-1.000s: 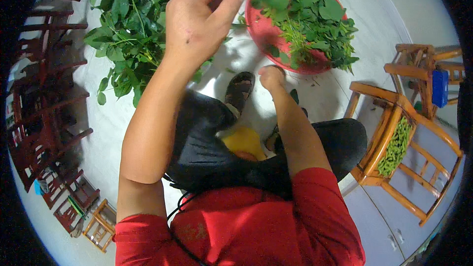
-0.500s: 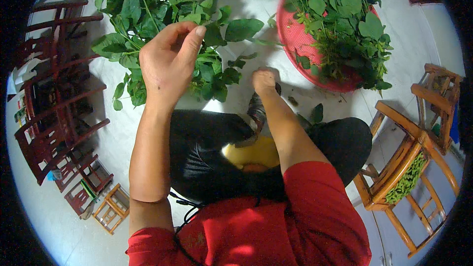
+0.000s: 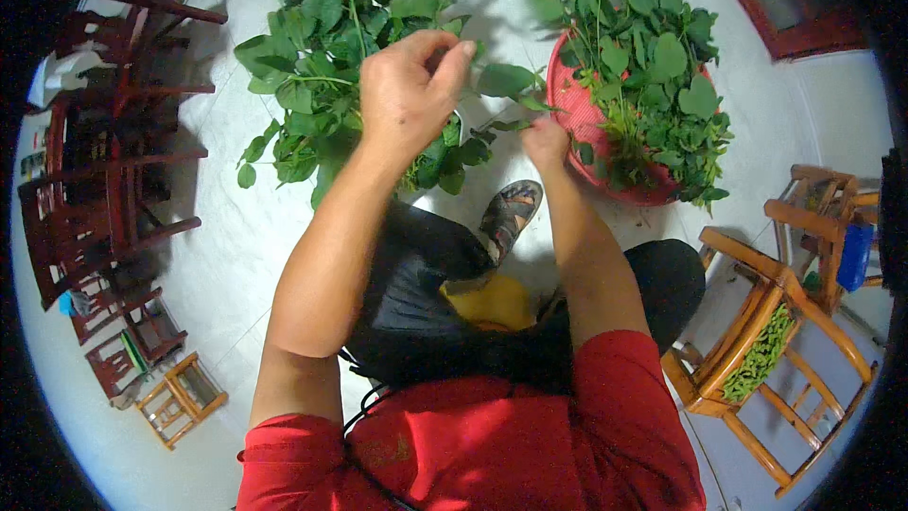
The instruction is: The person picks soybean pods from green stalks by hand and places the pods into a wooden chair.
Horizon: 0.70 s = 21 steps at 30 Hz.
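Leafy heap [image 3: 317, 57], left hand [image 3: 411, 95], right hand [image 3: 547, 144], red basket [image 3: 575, 109]

Dark chairs [image 3: 118, 123] line the far left. The leafy heap lies on the floor [image 3: 232, 246]. Over its right side is the left hand, forefinger curled toward thumb; I cannot tell whether they grip a stem. The right hand, fingers curled in, hold unclear, is at the red basket's left rim. Greens [image 3: 662, 66] pile in the basket; far right, a wooden chair [image 3: 742, 345]

- The head-worn left fisheye camera is looking steeply down over the red shirt [image 3: 463, 445].
- It is sitting close above the forearms [image 3: 326, 260], facing past both hands [image 3: 407, 99] to the tiled floor [image 3: 227, 218].
- Its lens is bending straight edges.
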Each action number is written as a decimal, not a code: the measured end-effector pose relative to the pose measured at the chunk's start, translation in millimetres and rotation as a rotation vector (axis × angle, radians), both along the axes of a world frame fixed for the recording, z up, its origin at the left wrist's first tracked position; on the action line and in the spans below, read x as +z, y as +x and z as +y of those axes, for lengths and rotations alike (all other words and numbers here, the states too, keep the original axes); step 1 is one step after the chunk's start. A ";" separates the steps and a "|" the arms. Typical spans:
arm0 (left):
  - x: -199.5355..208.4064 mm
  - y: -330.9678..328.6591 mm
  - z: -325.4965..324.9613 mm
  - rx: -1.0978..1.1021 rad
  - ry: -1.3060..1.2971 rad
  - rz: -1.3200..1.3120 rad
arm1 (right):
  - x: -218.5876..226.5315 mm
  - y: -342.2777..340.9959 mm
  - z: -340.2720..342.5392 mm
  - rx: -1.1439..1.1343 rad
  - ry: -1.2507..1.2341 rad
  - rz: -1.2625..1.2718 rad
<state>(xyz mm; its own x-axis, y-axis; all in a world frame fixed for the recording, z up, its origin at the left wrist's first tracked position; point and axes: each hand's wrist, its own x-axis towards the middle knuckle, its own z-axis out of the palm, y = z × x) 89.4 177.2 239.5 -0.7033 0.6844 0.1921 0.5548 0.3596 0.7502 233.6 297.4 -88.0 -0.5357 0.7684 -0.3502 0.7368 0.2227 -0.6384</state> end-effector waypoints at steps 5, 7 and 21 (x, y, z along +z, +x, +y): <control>-7.6 -20.2 -24.6 0.136 -0.001 0.057 | 147.0 -20.5 4.1 -0.232 -0.513 0.616; -5.3 -20.1 -25.8 0.129 -0.003 0.024 | 199.7 -16.1 0.2 -0.158 -0.636 0.690; 23.1 -27.5 -83.3 -0.181 -0.032 -0.492 | 284.5 -52.7 -81.1 0.274 -0.341 0.860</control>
